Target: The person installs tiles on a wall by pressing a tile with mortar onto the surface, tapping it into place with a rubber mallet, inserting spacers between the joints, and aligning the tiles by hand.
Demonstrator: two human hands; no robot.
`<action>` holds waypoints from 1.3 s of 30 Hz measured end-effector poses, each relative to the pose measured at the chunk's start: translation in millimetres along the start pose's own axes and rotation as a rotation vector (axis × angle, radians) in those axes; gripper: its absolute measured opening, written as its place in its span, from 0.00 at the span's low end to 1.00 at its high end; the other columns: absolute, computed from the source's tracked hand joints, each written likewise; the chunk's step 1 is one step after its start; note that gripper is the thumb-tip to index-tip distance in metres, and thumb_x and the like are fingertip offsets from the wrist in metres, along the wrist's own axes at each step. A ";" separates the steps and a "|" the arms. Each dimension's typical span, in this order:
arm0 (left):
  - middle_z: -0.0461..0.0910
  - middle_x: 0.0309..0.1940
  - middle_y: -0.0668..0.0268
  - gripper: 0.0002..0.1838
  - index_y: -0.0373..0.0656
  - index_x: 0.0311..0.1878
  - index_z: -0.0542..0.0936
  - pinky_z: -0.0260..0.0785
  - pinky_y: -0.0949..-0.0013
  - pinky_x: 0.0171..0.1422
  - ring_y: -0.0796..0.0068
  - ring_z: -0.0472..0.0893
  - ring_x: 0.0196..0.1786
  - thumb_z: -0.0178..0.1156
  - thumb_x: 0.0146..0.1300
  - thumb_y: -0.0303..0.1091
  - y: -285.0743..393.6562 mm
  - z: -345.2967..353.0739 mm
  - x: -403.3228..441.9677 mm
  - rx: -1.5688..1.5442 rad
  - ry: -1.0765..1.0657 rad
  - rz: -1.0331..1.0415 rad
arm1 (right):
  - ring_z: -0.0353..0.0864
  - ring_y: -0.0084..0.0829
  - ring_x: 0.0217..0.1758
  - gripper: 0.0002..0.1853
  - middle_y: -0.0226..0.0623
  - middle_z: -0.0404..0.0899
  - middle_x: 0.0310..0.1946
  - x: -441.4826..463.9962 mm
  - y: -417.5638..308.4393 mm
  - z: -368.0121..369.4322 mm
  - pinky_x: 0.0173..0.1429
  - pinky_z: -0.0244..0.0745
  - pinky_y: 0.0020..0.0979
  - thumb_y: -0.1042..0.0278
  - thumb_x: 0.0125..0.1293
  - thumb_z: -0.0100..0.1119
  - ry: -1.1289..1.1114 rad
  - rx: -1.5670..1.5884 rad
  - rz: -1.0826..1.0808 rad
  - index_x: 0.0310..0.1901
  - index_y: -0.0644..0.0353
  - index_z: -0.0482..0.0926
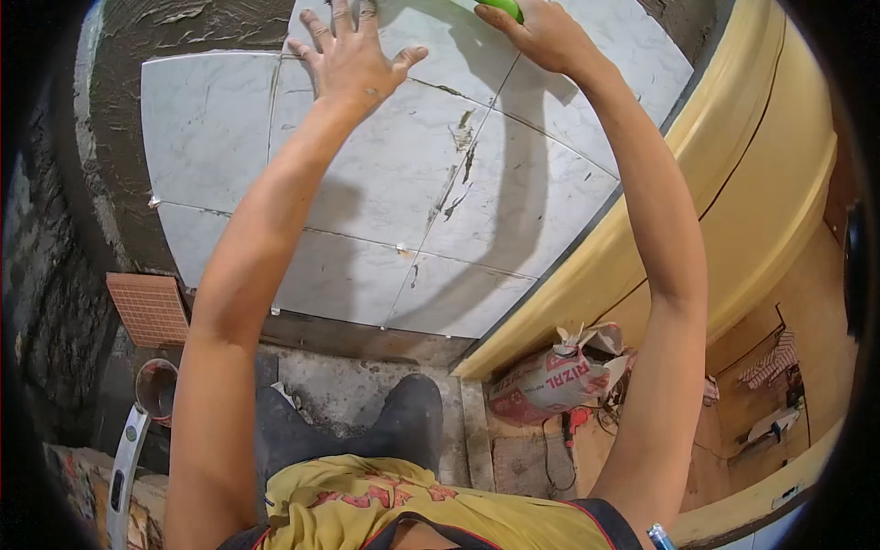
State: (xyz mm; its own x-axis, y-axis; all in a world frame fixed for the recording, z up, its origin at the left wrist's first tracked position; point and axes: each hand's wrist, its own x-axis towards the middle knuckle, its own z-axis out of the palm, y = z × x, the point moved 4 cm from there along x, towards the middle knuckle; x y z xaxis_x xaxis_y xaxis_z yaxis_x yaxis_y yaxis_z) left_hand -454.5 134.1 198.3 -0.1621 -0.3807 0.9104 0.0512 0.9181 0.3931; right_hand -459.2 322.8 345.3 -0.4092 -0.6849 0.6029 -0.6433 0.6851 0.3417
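Observation:
My left hand lies with its fingers spread on a white marbled wall tile near the top of the view. Closed around a bright green tool handle, my right hand is over the upper right tiles. The working end of that tool is cut off by the top edge, so its kind is unclear. Smears of grey mortar mark the joints and faces of the tiles. A small white spacer sits in a lower joint.
Wet grey mortar borders the tiles at left. A yellow wooden panel runs along the right. Below lie a red-brown grid-patterned tile, a bucket, a spirit level, a printed sack and a red corded tool.

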 end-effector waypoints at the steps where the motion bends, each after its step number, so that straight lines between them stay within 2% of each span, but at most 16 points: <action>1: 0.42 0.86 0.49 0.59 0.49 0.85 0.53 0.31 0.20 0.79 0.28 0.38 0.84 0.65 0.58 0.71 -6.9 9.6 0.6 0.036 0.048 0.055 | 0.86 0.60 0.45 0.33 0.61 0.86 0.38 0.0 -0.5 -1.1 0.50 0.79 0.52 0.36 0.75 0.51 -0.003 0.010 -0.031 0.45 0.65 0.86; 2: 0.42 0.86 0.50 0.57 0.53 0.85 0.53 0.31 0.16 0.77 0.26 0.37 0.84 0.60 0.61 0.76 -12.4 19.7 1.2 0.075 0.098 0.109 | 0.86 0.59 0.45 0.36 0.60 0.86 0.38 -1.7 1.8 2.9 0.50 0.79 0.52 0.32 0.73 0.50 0.013 -0.006 -0.030 0.45 0.66 0.85; 4: 0.41 0.86 0.50 0.60 0.54 0.85 0.51 0.32 0.16 0.77 0.25 0.37 0.83 0.63 0.58 0.75 -12.2 13.4 0.7 0.063 -0.003 0.038 | 0.86 0.58 0.46 0.43 0.59 0.86 0.37 -0.5 3.7 8.6 0.50 0.80 0.52 0.23 0.70 0.48 0.068 -0.052 -0.039 0.45 0.66 0.84; 5: 0.41 0.86 0.51 0.61 0.54 0.86 0.50 0.32 0.16 0.77 0.24 0.36 0.83 0.65 0.57 0.74 -6.0 7.3 4.5 0.045 -0.034 0.007 | 0.86 0.59 0.44 0.43 0.59 0.86 0.37 -6.8 2.9 9.9 0.50 0.80 0.53 0.22 0.70 0.49 0.036 -0.053 0.013 0.47 0.66 0.84; 7: 0.40 0.86 0.52 0.62 0.54 0.86 0.49 0.32 0.16 0.77 0.24 0.36 0.83 0.68 0.56 0.72 1.5 2.7 8.8 0.035 -0.064 -0.003 | 0.85 0.61 0.40 0.39 0.59 0.84 0.33 -10.2 3.7 20.2 0.47 0.78 0.54 0.25 0.72 0.49 0.091 -0.022 0.024 0.45 0.64 0.81; 8: 0.40 0.86 0.52 0.63 0.54 0.86 0.49 0.32 0.16 0.77 0.23 0.35 0.83 0.70 0.55 0.70 2.3 1.7 11.1 0.033 -0.089 -0.007 | 0.86 0.61 0.38 0.40 0.59 0.85 0.32 -11.8 -0.3 18.7 0.45 0.81 0.56 0.25 0.72 0.48 0.078 -0.013 0.033 0.43 0.65 0.81; 11: 0.42 0.86 0.56 0.63 0.54 0.86 0.50 0.36 0.15 0.76 0.21 0.38 0.82 0.72 0.54 0.67 7.9 -6.6 26.2 0.080 -0.134 0.065 | 0.85 0.61 0.36 0.37 0.57 0.84 0.29 -13.4 3.6 20.0 0.43 0.80 0.55 0.29 0.75 0.49 0.097 0.015 0.077 0.40 0.65 0.80; 14: 0.40 0.87 0.58 0.64 0.54 0.86 0.50 0.36 0.15 0.76 0.21 0.37 0.82 0.74 0.52 0.66 18.1 -13.1 30.4 0.072 -0.171 -0.011 | 0.84 0.60 0.35 0.34 0.56 0.83 0.28 -11.6 7.1 21.4 0.42 0.77 0.54 0.32 0.76 0.50 0.099 0.068 0.127 0.39 0.65 0.78; 17: 0.40 0.87 0.59 0.66 0.52 0.86 0.49 0.36 0.15 0.76 0.23 0.35 0.83 0.74 0.51 0.68 27.3 -6.4 34.0 0.006 -0.095 -0.077 | 0.84 0.61 0.35 0.33 0.57 0.83 0.28 -13.1 4.2 22.4 0.43 0.77 0.54 0.33 0.76 0.51 0.126 0.117 0.116 0.40 0.65 0.78; 24: 0.42 0.86 0.56 0.67 0.51 0.86 0.45 0.36 0.16 0.77 0.24 0.35 0.83 0.74 0.51 0.68 27.6 -8.1 32.5 0.010 -0.134 -0.111 | 0.84 0.62 0.34 0.31 0.57 0.83 0.27 -11.1 -3.6 31.5 0.42 0.77 0.55 0.35 0.76 0.52 0.144 0.147 0.066 0.42 0.64 0.78; 29: 0.41 0.87 0.55 0.67 0.43 0.84 0.50 0.36 0.15 0.76 0.22 0.35 0.83 0.73 0.50 0.67 25.7 -9.2 32.8 -0.053 -0.096 -0.090 | 0.83 0.61 0.32 0.30 0.57 0.81 0.24 -15.3 -1.9 27.4 0.38 0.74 0.53 0.38 0.76 0.55 0.223 0.242 0.086 0.38 0.65 0.79; 32: 0.41 0.87 0.55 0.67 0.44 0.85 0.49 0.36 0.14 0.75 0.22 0.34 0.83 0.73 0.50 0.68 24.8 -5.8 33.4 -0.040 -0.085 -0.105 | 0.83 0.61 0.32 0.29 0.58 0.81 0.24 -13.7 1.3 27.9 0.38 0.74 0.53 0.39 0.76 0.54 0.173 0.157 0.108 0.39 0.65 0.79; 36: 0.40 0.87 0.54 0.69 0.44 0.85 0.48 0.34 0.14 0.76 0.20 0.33 0.82 0.73 0.49 0.69 25.4 -6.9 32.2 -0.040 -0.091 -0.089 | 0.83 0.61 0.33 0.30 0.58 0.81 0.25 -15.9 -5.3 30.6 0.40 0.74 0.54 0.37 0.77 0.54 0.206 0.084 0.039 0.40 0.64 0.79; 39: 0.40 0.86 0.53 0.71 0.41 0.85 0.48 0.33 0.14 0.76 0.20 0.32 0.82 0.73 0.47 0.70 21.2 -3.5 31.1 -0.072 -0.080 -0.115 | 0.83 0.60 0.33 0.31 0.56 0.81 0.26 -10.6 1.6 35.3 0.40 0.74 0.52 0.36 0.77 0.52 0.199 0.149 0.067 0.41 0.64 0.80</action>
State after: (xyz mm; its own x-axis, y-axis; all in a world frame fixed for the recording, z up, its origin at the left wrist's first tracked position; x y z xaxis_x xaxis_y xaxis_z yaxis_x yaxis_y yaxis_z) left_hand -455.1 141.4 235.4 -0.2488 -0.4699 0.8469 0.0983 0.8577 0.5047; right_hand -478.8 322.4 314.0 -0.3279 -0.5670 0.7556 -0.7132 0.6731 0.1956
